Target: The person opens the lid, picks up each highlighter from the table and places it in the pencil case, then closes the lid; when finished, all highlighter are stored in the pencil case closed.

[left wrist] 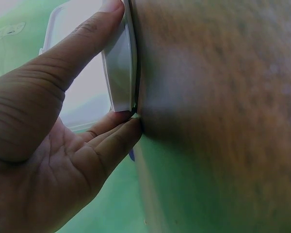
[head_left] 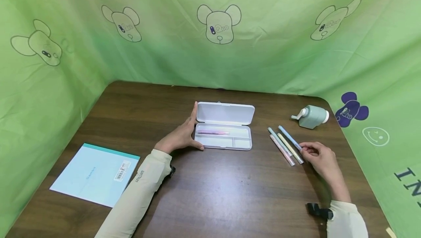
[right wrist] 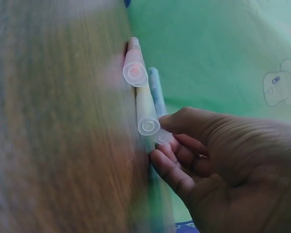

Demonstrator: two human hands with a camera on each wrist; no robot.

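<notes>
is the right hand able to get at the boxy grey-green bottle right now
Probably, yes: only brown wooden tabletop separates the bottle from the right hand, which pinches a slim blue pen.

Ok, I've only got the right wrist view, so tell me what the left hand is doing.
Observer: The left hand holds the left end of an open white case.
Operator: Check what's inside it.
Observer: A pink-purple pen lies in the long far compartment.
Operator: Now find any pen I'm missing on the table.
Observer: A green pen lies between the pink pen and the yellow pen.
</notes>
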